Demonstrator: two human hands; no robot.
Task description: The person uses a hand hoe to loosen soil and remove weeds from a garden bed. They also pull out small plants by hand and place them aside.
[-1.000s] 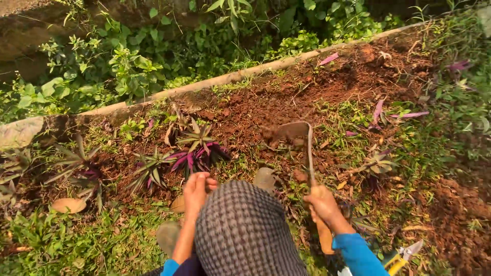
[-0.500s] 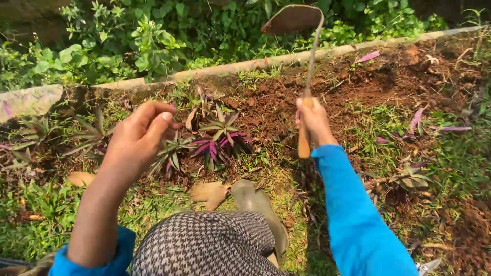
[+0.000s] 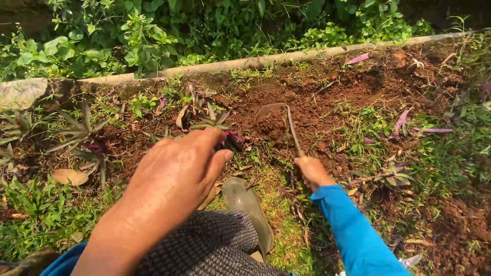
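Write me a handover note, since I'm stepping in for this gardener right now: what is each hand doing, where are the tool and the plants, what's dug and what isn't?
Right hand: gripped on the handle of the small hoe, whose blade is down in the loose red soil.
Left hand: empty, raised in the air above the knee, fingers loosely curled.
Purple-green plants stand just left of the blade; the concrete edging runs behind the bed.
Done: the soil around and behind the blade is broken up.
Left: the grassy patch to the right and the weedy ground nearer the boot look undug.
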